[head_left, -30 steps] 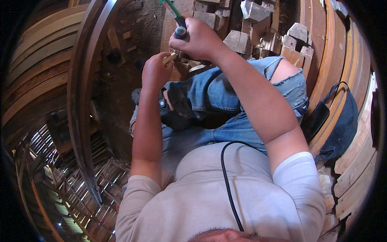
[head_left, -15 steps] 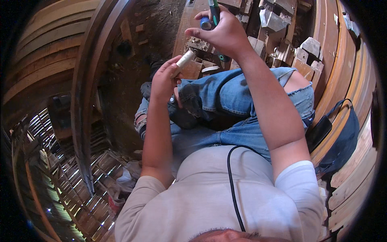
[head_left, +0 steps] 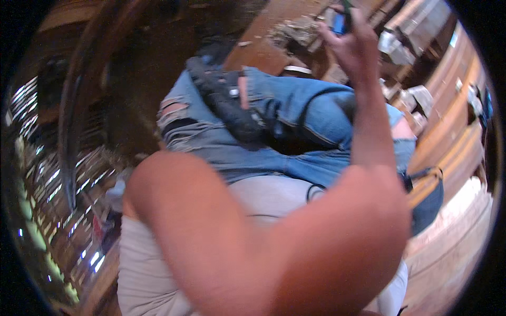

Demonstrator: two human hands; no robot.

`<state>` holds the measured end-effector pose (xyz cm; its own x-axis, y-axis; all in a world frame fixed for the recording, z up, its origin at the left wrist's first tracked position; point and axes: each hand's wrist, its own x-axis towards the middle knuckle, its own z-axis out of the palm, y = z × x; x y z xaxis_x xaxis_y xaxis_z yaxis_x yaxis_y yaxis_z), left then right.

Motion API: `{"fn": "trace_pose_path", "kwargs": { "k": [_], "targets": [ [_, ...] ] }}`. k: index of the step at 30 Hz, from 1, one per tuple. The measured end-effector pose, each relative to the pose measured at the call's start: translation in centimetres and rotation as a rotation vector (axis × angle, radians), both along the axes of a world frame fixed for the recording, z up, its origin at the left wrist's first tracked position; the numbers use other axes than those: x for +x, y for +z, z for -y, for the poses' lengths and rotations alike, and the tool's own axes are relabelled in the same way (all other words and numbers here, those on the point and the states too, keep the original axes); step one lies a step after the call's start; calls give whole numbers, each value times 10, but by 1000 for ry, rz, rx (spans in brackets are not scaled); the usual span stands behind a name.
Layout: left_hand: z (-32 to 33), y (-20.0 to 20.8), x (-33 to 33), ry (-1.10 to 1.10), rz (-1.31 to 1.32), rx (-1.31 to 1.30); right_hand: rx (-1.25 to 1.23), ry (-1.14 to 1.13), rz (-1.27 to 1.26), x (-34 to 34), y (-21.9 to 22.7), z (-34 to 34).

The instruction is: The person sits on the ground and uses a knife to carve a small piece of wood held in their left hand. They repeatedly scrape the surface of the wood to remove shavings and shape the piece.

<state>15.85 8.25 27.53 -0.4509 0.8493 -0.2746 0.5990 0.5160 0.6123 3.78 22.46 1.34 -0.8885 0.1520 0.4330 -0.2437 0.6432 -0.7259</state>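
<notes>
The floor (head_left: 258, 50) is brown, bare wood or board, dusty, running from beside the knees up toward the right hand (head_left: 353, 47); a heap of pale rubble and crumbs (head_left: 295, 31) lies on it just left of that hand; a small pale chip (head_left: 243, 43) lies further left, well apart from the hand; a thin white curved strip (head_left: 298, 69) rests on the boards below and left of the hand; grey-white stone blocks (head_left: 416, 97) lie to the right of the forearm, and more (head_left: 416, 26) sit right of the hand near the upper rim; long orange-brown planks (head_left: 453, 126) run beyond them, blurred.
</notes>
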Motion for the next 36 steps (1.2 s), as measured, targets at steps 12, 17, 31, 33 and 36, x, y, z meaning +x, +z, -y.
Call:
{"fn": "trace_pose_path", "kwargs": {
  "k": [12, 17, 31, 33, 36],
  "targets": [
    [153, -167, -67, 827, 290, 79, 475, 134, 575, 26, -48, 10],
    [176, -274, -86, 1174, 1029, 788, 604, 99, 658, 35, -40, 18],
    [164, -294, -108, 914, 1499, 1230, 237, -334, 677, 43, -50, -46],
    [165, -297, -110, 910, 1543, 1248, 346, -292, 718, 43, -59, -50],
    [167, -296, -111, 923, 1628, 1267, 412, -269, 795, 50, -60, -33]
  ]
}}
